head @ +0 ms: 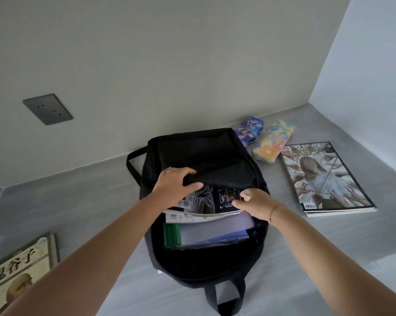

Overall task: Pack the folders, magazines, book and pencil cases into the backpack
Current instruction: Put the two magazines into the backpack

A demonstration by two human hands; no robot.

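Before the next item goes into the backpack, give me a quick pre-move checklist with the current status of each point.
1. Backpack mouth open: ok, left hand lifts the flap.
2. Magazine fully seated inside: not ok, right hand pinches its edge, part showing.
3. Folders inside: ok.
4. Magazine stack on the table packed: not ok.
5. Both pencil cases, blue and floral, packed: not ok.
6. Book packed: not ok.

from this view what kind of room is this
Probably a home study nook or built-in desk, though that is a guess. A grey counter runs into a corner between plain walls, a wall socket sits just above it, and a backpack, magazines and pencil cases lie on it.
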